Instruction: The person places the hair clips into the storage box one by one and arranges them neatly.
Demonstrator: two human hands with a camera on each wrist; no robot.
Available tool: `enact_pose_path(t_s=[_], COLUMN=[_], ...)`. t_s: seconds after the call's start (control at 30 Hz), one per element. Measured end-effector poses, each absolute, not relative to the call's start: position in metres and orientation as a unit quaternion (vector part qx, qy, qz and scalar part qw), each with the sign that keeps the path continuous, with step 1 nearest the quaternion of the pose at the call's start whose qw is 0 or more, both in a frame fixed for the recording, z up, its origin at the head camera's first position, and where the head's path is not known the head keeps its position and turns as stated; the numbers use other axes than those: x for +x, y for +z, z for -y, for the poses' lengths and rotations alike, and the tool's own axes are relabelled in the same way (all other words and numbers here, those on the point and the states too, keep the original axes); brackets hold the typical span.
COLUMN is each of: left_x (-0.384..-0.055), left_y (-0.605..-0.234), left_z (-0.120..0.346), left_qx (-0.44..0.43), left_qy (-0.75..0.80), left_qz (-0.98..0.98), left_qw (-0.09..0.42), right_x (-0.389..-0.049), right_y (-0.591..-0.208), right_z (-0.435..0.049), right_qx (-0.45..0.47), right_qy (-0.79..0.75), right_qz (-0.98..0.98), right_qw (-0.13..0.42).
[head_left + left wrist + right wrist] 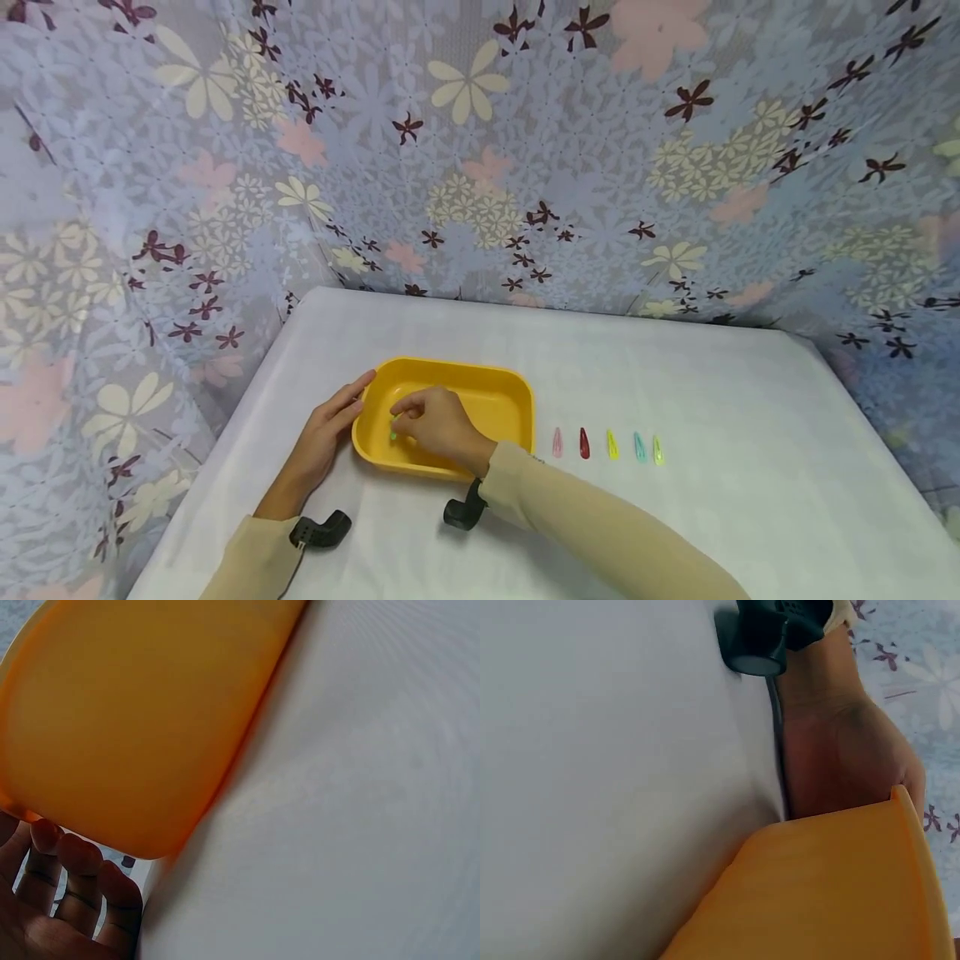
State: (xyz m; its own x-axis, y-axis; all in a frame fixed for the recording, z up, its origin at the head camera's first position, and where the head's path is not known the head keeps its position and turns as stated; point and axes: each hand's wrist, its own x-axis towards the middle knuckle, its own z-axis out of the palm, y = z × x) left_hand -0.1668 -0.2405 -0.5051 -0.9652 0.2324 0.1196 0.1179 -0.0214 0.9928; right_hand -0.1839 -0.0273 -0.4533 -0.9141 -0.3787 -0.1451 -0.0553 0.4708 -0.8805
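Observation:
A yellow plastic tray (480, 377) stands on the white-covered table. Inside it, on the left side, my right hand (442, 425) pinches a small green hair clip (393, 433) between thumb and fingertips; most of the clip is hidden by the fingers. My left hand (326, 433) rests against the tray's left end with its fingers extended along the rim. In the left wrist view, the fingers (79, 859) touch the tray's edge. In the right wrist view, the tray wall (832, 885) hides the right fingers.
To the right of the tray lies a row of snap hair clips: pink (557, 443), red (584, 443), yellow (612, 444), light blue (640, 447) and yellow-green (657, 450). A floral curtain (480, 167) hangs behind and beside the table (750, 467).

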Motion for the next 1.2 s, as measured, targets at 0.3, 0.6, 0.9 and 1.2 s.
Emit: enact_pose_path(t_s=[0.3,0.6,0.9,1.2], left_x=[-0.166,-0.167,-0.168,-0.170], left_y=[-0.508,-0.508,-0.509,-0.508], left_z=[0.238,0.239,0.240,0.242], left_qx=[0.122,0.122,0.121,0.114], left_qy=[0.709,0.708,0.710,0.714], left_qz=[-0.693,-0.695,-0.693,-0.690], left_qw=[0.041,0.033,0.032,0.042], right_x=[-0.194,-0.200,-0.201,-0.202], right_y=[-0.467,-0.475,-0.476,-0.465], right_z=[0.046,0.051,0.048,0.046], right_qx=[-0.180,-0.189,-0.225,-0.214], right_qy=[-0.437,-0.401,-0.406,-0.443], right_qz=[-0.871,-0.889,-0.879,-0.861], right_qw=[0.132,0.116,0.111,0.125])
